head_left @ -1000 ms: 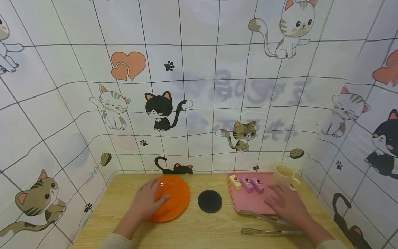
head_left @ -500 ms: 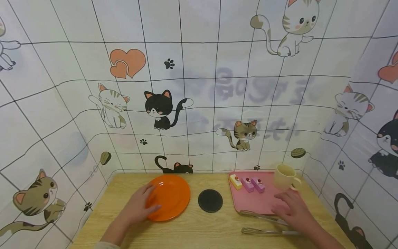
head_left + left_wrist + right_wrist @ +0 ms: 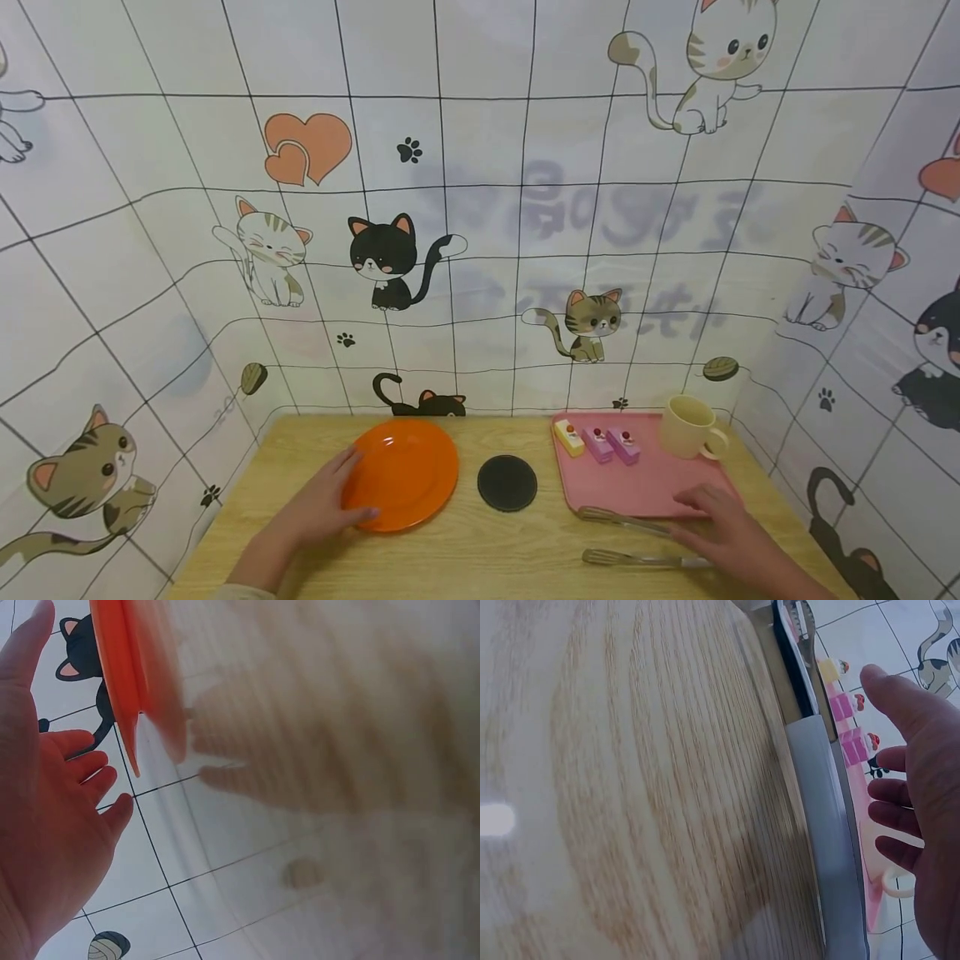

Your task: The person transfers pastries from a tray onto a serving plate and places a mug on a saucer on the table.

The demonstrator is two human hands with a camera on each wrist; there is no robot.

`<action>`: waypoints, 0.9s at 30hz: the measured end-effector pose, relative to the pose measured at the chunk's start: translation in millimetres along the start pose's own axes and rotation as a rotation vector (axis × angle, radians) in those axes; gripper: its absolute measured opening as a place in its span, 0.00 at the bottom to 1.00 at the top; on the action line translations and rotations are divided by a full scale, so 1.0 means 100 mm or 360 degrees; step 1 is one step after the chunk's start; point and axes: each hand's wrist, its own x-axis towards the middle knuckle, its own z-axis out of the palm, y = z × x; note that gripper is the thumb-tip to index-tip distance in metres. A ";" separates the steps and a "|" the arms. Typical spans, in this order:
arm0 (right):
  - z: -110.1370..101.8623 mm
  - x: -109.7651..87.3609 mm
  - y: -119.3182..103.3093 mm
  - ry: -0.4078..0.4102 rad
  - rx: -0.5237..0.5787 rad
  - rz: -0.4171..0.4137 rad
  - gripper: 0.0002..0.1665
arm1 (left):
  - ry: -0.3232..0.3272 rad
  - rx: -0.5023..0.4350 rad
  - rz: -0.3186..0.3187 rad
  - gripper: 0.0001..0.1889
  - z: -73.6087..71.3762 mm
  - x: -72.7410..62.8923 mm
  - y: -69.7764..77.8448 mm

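- A wooden counter [image 3: 480, 558] sits boxed in by a white tiled backdrop [image 3: 480, 208] printed with cartoon cats, which rises close behind it and along both sides.
- Free wood runs along the near edge, between the two forearms; the black round coaster [image 3: 507, 483] lies in the middle gap between the orange plate [image 3: 405, 471] and the pink tray [image 3: 637, 487].
- The tray fills the right rear of the counter up to the backdrop, carrying three small cake pieces [image 3: 597, 442] in a row and a cream mug [image 3: 686, 427] at its far right corner.
- Metal tongs [image 3: 637, 540] lie along the tray's near edge, tips pointing left, one arm at the rim and the other out on the wood.
- Compared with a second ago, the left hand [image 3: 318, 510] has slid back off the plate's face to its near-left rim, and the right hand [image 3: 723, 533] has drawn back from the tray toward the tongs' handle end.
- The left hand now lies flat, fingers [image 3: 82, 761] straight and spread, with fingertips touching the plate's near-left edge; the left wrist view shows the open palm just beside the plate's rim.
- The right hand is also relaxed and open, fingers [image 3: 892, 817] loosely extended, resting over the tongs' handle end without gripping; the right wrist view shows the tongs and the tray just beyond its fingertips.
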 end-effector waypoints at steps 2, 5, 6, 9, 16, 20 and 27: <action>-0.02 -0.03 0.01 -0.0068 0.0028 0.0033 0.31 | -0.0030 -0.0001 -0.0014 0.63 -0.02 0.00 0.02; -0.05 -0.06 0.05 -0.0130 0.0052 -0.0010 0.32 | -0.0075 -0.0016 -0.0040 0.65 -0.05 0.00 0.03; -0.05 -0.07 0.07 -0.0137 0.0052 -0.0043 0.32 | -0.0087 -0.0021 -0.0046 0.66 -0.05 0.00 0.03; -0.05 -0.11 0.12 -0.0112 0.0069 -0.0157 0.31 | -0.0113 -0.0032 -0.0060 0.68 -0.05 0.00 0.01; -0.06 -0.17 0.20 -0.0130 0.0164 -0.0279 0.31 | -0.0168 -0.0045 -0.0100 0.71 -0.02 -0.01 -0.03; -0.09 -0.18 0.24 -0.0239 0.0174 -0.0203 0.33 | -0.0178 -0.0048 -0.0084 0.71 -0.01 -0.01 -0.06; -0.15 -0.19 0.35 -0.0391 0.0185 -0.0100 0.34 | -0.0200 -0.0081 -0.0115 0.72 0.00 -0.01 -0.05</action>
